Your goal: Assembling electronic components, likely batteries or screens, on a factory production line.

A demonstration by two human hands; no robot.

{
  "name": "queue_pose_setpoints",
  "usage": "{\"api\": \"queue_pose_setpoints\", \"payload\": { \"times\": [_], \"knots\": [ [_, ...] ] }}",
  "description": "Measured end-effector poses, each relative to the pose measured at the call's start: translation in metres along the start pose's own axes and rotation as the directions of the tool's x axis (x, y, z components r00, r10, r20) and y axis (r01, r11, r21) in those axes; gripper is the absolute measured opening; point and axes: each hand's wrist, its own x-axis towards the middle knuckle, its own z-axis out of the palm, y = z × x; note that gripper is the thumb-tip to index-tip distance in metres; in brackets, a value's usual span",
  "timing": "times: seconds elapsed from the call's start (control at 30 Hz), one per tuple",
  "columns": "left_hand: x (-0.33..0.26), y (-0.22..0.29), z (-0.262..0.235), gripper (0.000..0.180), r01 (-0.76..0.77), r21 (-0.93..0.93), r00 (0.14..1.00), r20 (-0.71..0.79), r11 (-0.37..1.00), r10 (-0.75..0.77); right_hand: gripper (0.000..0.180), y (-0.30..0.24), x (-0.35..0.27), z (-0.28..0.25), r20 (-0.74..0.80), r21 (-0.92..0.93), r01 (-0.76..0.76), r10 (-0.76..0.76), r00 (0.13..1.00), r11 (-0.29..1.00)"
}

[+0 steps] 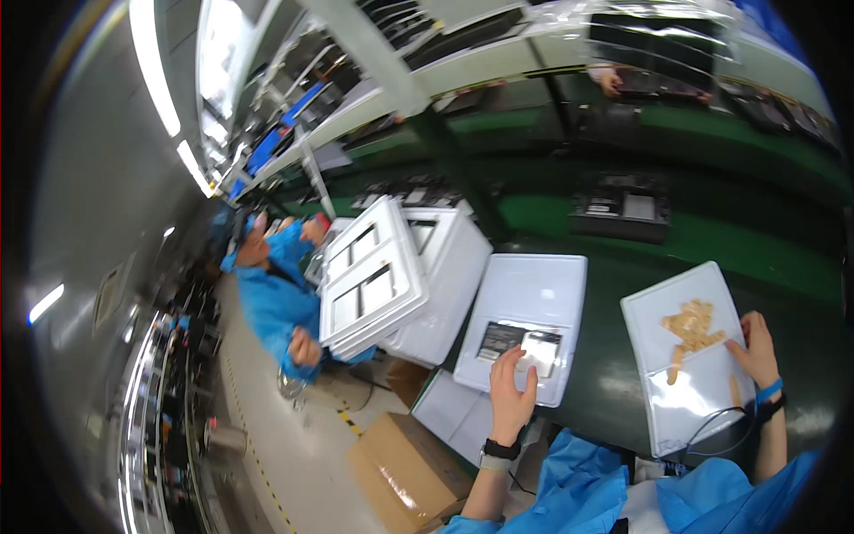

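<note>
My left hand (513,392) is over a white plastic tray (543,276), its fingers stretched out and the thumb apart. Beneath and beside the fingertips lie a flat black part (498,340) and a flat silver-white part with dark edges (544,351). Whether the fingertips touch the silver part I cannot tell. At the right edge of a second white tray (640,311) is my right hand (758,353), fingers spread and apparently holding nothing. A heap of small tan finger-shaped pieces (689,325) lies on that tray beside the hand. My right wrist has a blue band and a dark cord.
Stacked white trays (374,267) stand to the left. Beyond them a person in blue workwear (276,294) handles something. A cardboard box (405,472) sits on the floor. Dark devices (623,206) line a green surface at the back, under a shelf. A post (454,160) rises behind the trays.
</note>
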Motion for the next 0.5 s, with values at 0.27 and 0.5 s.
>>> {"api": "queue_pose_setpoints", "payload": {
  "times": [0.27, 0.5],
  "knots": [
    [0.009, -0.010, 0.058, 0.047, -0.134, 0.206, 0.983, 0.154, 0.969, 0.103, 0.023, 0.006, 0.008, -0.013, -0.009, 0.169, -0.134, 0.138, 0.990, 0.976],
    [0.065, -0.042, 0.000, 0.071, -0.308, 0.290, 0.869, 0.474, 0.906, 0.143, 0.022, 0.029, 0.006, -0.010, -0.072, 0.217, -0.185, 0.205, 0.976, 0.958]
  ]
}}
